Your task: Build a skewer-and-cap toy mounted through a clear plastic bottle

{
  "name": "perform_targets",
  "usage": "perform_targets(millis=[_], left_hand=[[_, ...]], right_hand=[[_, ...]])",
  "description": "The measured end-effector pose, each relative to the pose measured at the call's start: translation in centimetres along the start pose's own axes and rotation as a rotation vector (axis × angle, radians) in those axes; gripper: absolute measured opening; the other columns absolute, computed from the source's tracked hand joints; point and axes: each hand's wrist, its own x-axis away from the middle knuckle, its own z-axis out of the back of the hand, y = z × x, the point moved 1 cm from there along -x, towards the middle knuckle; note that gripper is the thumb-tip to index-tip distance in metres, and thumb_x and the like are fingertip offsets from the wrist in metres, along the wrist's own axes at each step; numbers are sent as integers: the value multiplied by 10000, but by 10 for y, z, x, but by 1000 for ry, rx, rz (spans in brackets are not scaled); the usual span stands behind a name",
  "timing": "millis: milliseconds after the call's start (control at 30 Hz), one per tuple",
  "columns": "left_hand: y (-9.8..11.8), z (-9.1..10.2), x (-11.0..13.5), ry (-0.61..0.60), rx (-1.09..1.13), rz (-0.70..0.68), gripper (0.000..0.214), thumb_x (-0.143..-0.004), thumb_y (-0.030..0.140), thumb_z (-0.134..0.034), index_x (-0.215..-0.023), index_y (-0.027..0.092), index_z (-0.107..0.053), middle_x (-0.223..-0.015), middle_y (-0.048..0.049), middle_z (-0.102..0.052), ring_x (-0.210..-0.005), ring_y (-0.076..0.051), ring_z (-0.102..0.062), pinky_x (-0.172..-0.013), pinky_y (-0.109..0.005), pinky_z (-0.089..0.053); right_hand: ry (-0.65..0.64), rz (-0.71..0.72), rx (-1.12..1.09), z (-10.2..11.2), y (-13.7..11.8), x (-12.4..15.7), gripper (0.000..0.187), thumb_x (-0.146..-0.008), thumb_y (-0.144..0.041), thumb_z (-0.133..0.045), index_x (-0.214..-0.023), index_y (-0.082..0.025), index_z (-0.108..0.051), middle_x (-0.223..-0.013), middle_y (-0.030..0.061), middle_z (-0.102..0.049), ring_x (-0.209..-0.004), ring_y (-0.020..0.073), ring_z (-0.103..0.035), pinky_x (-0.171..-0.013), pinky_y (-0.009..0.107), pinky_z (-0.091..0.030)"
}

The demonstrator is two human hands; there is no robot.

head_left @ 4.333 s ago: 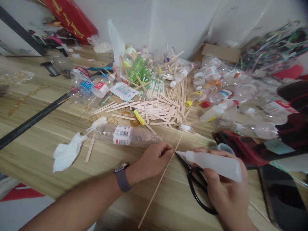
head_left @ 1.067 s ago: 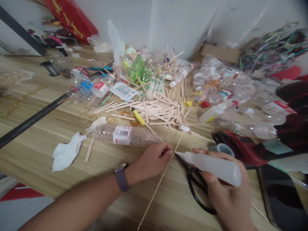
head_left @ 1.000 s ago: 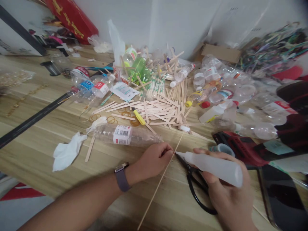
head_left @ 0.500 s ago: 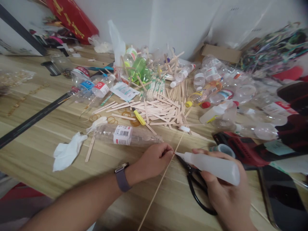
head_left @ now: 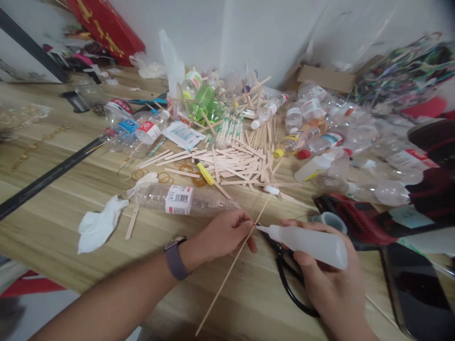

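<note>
Head view: above the wood-grain tabletop [head_left: 259, 303], the left hand [head_left: 227, 234] pinches a thin stick [head_left: 225, 282] at six o'clock; the right hand [head_left: 332, 284], at four, wraps round a squeeze bottle [head_left: 309, 244]. Pale wall [head_left: 227, 33] backs twelve; cardboard [head_left: 326, 78] sits at two.

Looks like a craft workshop, with lots of plastic bottles [head_left: 312, 106], a pile of flat wooden sticks [head_left: 234, 166], black scissors [head_left: 280, 252] and a red tool [head_left: 359, 220] on a wooden table [head_left: 149, 237].
</note>
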Motion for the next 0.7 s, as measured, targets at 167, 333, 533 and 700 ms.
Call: perform_targets(millis=[167, 333, 533, 700], left_hand=[[3, 0, 1, -4, 84, 33, 154, -917, 294, -389, -805, 202, -439, -577, 45, -600, -397, -76, -355, -420, -213, -260], [0, -2, 1, 21, 74, 50, 177, -920, 304, -374, -802, 199, -452, -550, 51, -564, -406, -83, -363, -420, -220, -261], [-5, -1, 1, 84, 31, -35, 204, -916, 336, -399, -784, 195, -465, -520, 75, -438, -481, -100, -379, -500, -240, -300], [-1, -3, 2, 106, 58, -43, 216, -923, 341, -401, -769, 197, -446, -559, 69, -436, -517, -105, -394, -526, -246, -307]], right_hand=[[24, 17, -36, -1, 0, 0, 320, -729, -264, -755, -998, -237, -584, -974, 81, -761, -892, 251, -732, -731, 323, -598], [22, -1, -52, 0, 1, 2, 336, -722, -266, -764, -1007, -241, -587, -996, 73, -757, -920, 240, -726, -748, 299, -594], [32, 23, -28, 0, -2, 1, 310, -742, -278, -751, -999, -238, -583, -979, 72, -758, -908, 244, -728, -765, 326, -591], [59, 35, -13, 1, -6, 0, 330, -739, -339, -755, -995, -231, -577, -966, 87, -757, -896, 265, -727, -756, 365, -591]])
